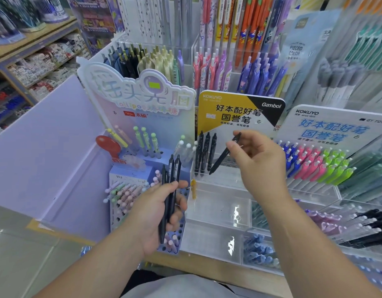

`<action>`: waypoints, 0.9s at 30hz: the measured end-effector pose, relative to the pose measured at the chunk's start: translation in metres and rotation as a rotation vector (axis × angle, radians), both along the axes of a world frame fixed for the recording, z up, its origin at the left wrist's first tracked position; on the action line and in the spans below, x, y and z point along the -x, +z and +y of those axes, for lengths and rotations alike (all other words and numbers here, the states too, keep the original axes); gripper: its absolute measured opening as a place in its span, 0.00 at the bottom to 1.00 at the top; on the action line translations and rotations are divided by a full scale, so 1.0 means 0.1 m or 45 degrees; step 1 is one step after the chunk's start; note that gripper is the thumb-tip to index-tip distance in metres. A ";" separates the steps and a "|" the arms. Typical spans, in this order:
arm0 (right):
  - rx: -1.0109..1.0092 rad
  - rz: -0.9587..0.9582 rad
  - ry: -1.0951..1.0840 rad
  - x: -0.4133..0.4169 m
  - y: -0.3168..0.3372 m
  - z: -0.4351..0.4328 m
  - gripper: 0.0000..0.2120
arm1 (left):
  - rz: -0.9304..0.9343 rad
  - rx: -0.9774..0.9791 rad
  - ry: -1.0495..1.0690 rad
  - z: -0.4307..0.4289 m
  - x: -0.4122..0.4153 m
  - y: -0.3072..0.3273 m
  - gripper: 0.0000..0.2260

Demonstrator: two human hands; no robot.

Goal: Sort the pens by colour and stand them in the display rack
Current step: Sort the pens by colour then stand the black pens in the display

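The right hand [256,160] pinches a black pen [223,157] slanted tip-down just right of the standing pens [204,153] in the rack [218,181]; the left hand [162,214], farther off, grips spares [171,190].

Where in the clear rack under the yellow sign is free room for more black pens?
Free holes lie right of the three standing black pens, toward the right hand. The clear tray in front looks bare too. The neighbouring blue-pink-green rack is crowded.

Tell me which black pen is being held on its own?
The slanted pen pinched by the right hand, tip toward the Gambol rack. The left hand grips a bundle; the racked pens stand upright.
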State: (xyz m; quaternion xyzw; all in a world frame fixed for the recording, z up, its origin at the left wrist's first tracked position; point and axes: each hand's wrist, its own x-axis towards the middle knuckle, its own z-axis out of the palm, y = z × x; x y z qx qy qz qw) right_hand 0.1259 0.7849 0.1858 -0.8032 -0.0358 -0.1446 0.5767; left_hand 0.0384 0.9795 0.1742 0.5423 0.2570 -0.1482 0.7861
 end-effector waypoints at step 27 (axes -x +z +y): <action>0.512 0.014 0.041 0.00 -0.22 0.23 0.13 | -0.159 0.032 -0.009 -0.04 0.03 0.22 0.09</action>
